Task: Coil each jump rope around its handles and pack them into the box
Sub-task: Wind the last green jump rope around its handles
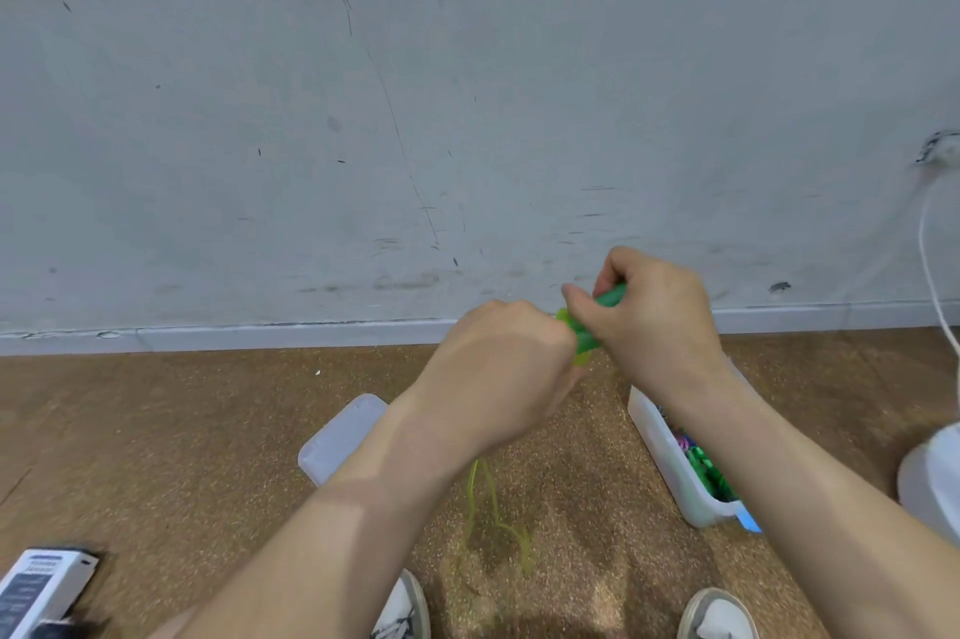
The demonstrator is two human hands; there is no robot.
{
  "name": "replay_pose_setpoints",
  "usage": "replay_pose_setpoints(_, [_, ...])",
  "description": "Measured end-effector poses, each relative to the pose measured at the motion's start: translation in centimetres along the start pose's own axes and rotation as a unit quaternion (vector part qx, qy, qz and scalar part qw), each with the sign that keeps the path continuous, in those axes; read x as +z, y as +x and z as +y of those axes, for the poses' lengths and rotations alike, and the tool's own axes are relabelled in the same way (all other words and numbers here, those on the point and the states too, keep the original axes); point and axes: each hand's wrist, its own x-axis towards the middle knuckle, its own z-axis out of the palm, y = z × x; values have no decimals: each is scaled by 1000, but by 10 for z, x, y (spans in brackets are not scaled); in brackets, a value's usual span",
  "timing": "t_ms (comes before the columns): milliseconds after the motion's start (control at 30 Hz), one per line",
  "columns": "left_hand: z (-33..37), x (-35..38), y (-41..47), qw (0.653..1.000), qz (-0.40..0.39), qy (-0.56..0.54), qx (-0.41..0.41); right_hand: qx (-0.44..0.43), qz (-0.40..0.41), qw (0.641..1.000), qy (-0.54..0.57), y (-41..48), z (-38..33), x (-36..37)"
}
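Observation:
I hold a green jump rope's handles [597, 316] in front of me, above the floor. My right hand [654, 316] grips the handles, fingers curled round them. My left hand [504, 358] is closed in a fist at the handles' lower end, apparently pinching the rope. The thin yellow-green rope [488, 508] hangs down below my left wrist and trails on the floor between my shoes. A white plastic box [670, 462] stands on the floor at the right, under my right forearm, with coiled coloured ropes [706, 467] inside.
The box's translucent lid [337, 436] lies on the brown floor to the left. A white carton [36, 586] sits at the bottom left. A white fan base [930, 477] and its cable [930, 264] are at the right edge. A scuffed wall rises close ahead.

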Motion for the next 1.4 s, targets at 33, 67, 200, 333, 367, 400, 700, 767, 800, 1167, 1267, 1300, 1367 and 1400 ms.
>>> replay_pose_setpoints(33, [-2, -2, 0, 1000, 4, -8, 0, -19, -14, 999, -22, -2, -2, 1])
replay_pose_setpoints(67, [-6, -5, 1, 1000, 10, -28, -5, -35, -28, 998, -42, -3, -5, 1])
replay_pose_setpoints(200, [-33, -10, -2, 971, 28, -227, -75, -72, -66, 995, -24, -3, -5, -7])
replay_pose_setpoints(333, [-43, 3, -4, 918, 27, -385, -96, -83, -134, 983, 90, -6, -5, -7])
replay_pose_setpoints(367, [-44, 5, -4, 901, 25, -420, -102, -70, -141, 979, 131, -6, -5, -8])
replay_pose_setpoints(400, [-45, 7, -4, 883, 19, -457, -106, -56, -145, 974, 165, -6, -6, -9])
replay_pose_setpoints(700, [-25, 26, 4, 619, -73, -769, -142, 199, -123, 814, 532, -7, -18, -9])
replay_pose_setpoints(767, [-9, 34, 8, 627, -41, -762, -160, 242, -77, 785, 566, -3, -12, -8])
replay_pose_setpoints(800, [-1, 38, 10, 647, -18, -740, -181, 259, -58, 779, 568, -2, -9, -7])
replay_pose_setpoints(1167, [20, 23, -1, 999, 0, -31, -39, 118, 113, 972, 168, 5, 15, 7])
replay_pose_setpoints(1267, [11, 11, -1, 998, 4, 49, -25, 63, 94, 986, 122, 2, 14, 8])
replay_pose_setpoints(1300, [7, 7, 0, 998, 17, 54, -24, 52, 87, 989, 109, 2, 14, 8])
replay_pose_setpoints(1367, [0, 4, -2, 998, 45, 43, -21, 30, 67, 994, 77, 3, 15, 8])
replay_pose_setpoints(1400, [-3, 3, -3, 998, 57, 36, -20, 20, 53, 997, 61, 3, 15, 8])
